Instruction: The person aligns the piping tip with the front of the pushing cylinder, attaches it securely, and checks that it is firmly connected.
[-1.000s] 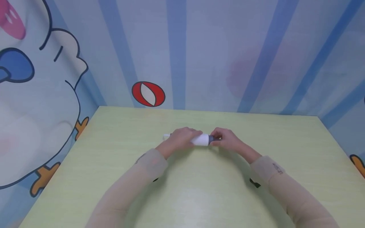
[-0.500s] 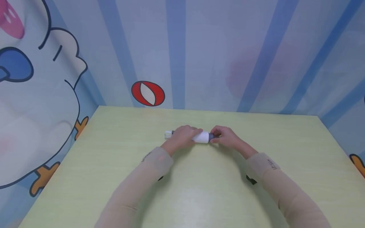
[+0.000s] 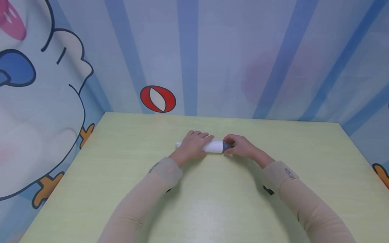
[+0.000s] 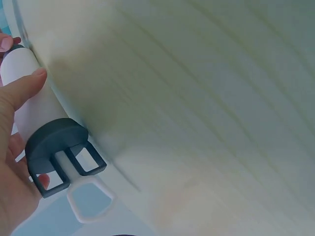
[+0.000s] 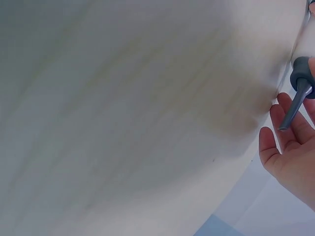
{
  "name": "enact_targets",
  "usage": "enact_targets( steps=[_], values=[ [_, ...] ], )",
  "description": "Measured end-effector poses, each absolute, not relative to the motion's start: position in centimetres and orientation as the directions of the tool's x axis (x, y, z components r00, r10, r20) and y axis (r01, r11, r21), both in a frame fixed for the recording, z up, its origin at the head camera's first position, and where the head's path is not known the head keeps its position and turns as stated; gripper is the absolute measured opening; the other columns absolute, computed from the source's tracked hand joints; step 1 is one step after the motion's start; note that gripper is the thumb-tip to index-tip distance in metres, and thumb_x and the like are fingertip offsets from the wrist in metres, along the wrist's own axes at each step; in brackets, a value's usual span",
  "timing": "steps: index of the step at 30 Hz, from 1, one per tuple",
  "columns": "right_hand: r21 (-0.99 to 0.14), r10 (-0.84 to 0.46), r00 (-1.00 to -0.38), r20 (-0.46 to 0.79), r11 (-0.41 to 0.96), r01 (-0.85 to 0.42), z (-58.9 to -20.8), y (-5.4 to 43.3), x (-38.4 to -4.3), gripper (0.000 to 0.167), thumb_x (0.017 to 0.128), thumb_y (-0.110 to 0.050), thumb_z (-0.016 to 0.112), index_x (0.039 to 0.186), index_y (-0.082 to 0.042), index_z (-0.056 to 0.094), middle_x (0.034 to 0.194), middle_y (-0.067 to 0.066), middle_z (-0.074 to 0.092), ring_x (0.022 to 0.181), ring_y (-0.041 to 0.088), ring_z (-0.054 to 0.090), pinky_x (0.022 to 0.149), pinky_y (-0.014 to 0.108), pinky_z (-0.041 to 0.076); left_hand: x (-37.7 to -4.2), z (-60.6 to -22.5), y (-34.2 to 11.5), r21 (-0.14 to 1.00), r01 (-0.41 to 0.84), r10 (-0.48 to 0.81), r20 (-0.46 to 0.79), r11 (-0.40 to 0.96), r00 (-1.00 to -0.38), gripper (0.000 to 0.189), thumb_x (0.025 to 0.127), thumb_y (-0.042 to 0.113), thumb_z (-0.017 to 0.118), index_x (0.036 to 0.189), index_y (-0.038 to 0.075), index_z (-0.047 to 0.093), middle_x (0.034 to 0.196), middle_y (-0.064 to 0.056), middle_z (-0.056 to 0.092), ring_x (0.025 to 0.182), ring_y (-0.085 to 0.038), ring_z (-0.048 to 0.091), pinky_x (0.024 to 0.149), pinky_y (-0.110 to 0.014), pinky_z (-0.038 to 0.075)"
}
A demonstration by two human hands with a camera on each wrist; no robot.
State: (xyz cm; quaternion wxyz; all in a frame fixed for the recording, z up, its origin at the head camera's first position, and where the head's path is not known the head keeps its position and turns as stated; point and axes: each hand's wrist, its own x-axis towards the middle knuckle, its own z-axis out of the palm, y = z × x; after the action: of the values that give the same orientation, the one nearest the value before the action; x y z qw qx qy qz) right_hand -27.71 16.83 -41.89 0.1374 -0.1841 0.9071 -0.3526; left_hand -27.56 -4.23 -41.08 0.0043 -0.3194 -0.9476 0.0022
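Note:
A large syringe with a white barrel (image 3: pixel 213 146) lies crosswise between the two hands near the table's middle. My left hand (image 3: pixel 192 145) grips the barrel. In the left wrist view its thumb lies along the barrel (image 4: pixel 39 105), above a dark grey end cap (image 4: pixel 56 140) with two square finger loops. A white pull ring (image 4: pixel 91 200) sticks out past the loops. At the other end, my right hand (image 3: pixel 240 145) pinches the dark grey nozzle cap (image 3: pixel 225 146) between thumb and fingers. The right wrist view shows the cap's thin spout (image 5: pixel 294 107) pointing out among the fingers.
The hands work over a pale yellow-green table (image 3: pixel 206 209). Behind it stands a blue striped wall (image 3: pixel 218 60) with a printed red and white oval (image 3: pixel 158 99). A cartoon-printed panel (image 3: pixel 39 111) borders the left side.
Both forearms have shifted slightly and settled. The left hand's fingers have spread more over the far side of the barrel, and the pull ring has turned more edge-on. The right hand keeps pinching the nozzle cap.

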Motion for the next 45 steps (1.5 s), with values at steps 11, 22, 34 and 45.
enact_targets(
  steps=[11, 22, 34, 45],
  values=[
    [-0.675, -0.445, -0.885, -0.14, 0.696, -0.244, -42.1, 17.0, -27.6, 0.04, 0.077, -0.016, 0.066, 0.113, -0.002, 0.052, 0.111, 0.015, 0.057, 0.103, 0.028, 0.053, 0.086, 0.041, 0.043, -27.3, -41.1, -4.7, -0.009, 0.606, 0.605, -0.03, 0.796, -0.796, 0.065, 0.075, 0.039, 0.066, 0.132, 0.022, 0.04, 0.13, 0.0, 0.048, 0.117, -0.022, 0.044, 0.096, -0.04, 0.031],
    [-0.668, -0.441, -0.887, -0.137, 0.702, -0.246, -41.9, 17.2, -27.4, 0.04, 0.077, -0.016, 0.066, 0.112, -0.002, 0.052, 0.112, 0.016, 0.057, 0.105, 0.029, 0.052, 0.088, 0.042, 0.042, -27.4, -41.3, -5.4, 0.011, 0.607, 0.607, -0.006, 0.794, -0.794, 0.068, 0.071, 0.04, 0.069, 0.131, 0.021, 0.043, 0.128, 0.0, 0.05, 0.115, -0.022, 0.046, 0.093, -0.039, 0.033],
    [-0.665, -0.454, -0.881, -0.134, 0.7, -0.259, -41.9, 17.7, -27.1, 0.041, 0.076, -0.02, 0.067, 0.112, -0.002, 0.054, 0.112, 0.016, 0.057, 0.104, 0.029, 0.052, 0.088, 0.044, 0.041, -27.2, -41.2, -6.1, 0.108, 0.569, 0.577, -0.072, 0.815, -0.813, 0.067, 0.071, 0.045, 0.068, 0.13, 0.022, 0.045, 0.127, 0.0, 0.051, 0.117, -0.022, 0.044, 0.098, -0.043, 0.03],
    [-0.681, -0.466, -0.876, -0.126, 0.683, -0.266, -41.7, 17.6, -26.8, 0.032, 0.079, -0.02, 0.065, 0.105, -0.003, 0.057, 0.108, 0.014, 0.059, 0.102, 0.027, 0.052, 0.087, 0.043, 0.04, -27.4, -41.5, -6.1, 0.082, 0.582, 0.586, -0.034, 0.809, -0.81, 0.056, 0.074, 0.044, 0.066, 0.122, 0.019, 0.052, 0.116, -0.001, 0.059, 0.108, -0.021, 0.05, 0.092, -0.04, 0.034]
  ],
)
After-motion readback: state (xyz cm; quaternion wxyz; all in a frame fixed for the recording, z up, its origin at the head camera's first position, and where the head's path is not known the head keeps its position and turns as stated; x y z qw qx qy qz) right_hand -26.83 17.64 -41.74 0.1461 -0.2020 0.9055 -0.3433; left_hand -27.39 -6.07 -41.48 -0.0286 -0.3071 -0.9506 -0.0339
